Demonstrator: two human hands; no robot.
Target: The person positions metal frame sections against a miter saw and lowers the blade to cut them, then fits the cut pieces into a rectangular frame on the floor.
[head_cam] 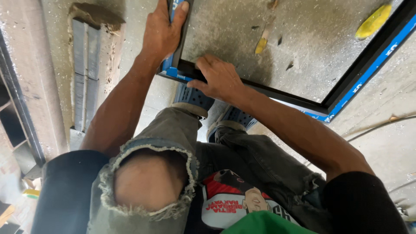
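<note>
The person crouches over a black frame (260,91) lying on the concrete floor (303,43). The left hand (162,32) grips its side rail; the right hand (219,78) presses the near corner, apparently seating the joint, which needs steady pressure.

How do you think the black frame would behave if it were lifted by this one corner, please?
The frame looks stiff: thin straight bars meeting at a square corner. It is probably light for its size, being open in the middle with floor showing through. Blue film along its edge may be slippery, and a long frame lifted at one corner could twist; both hands steady it.
</note>
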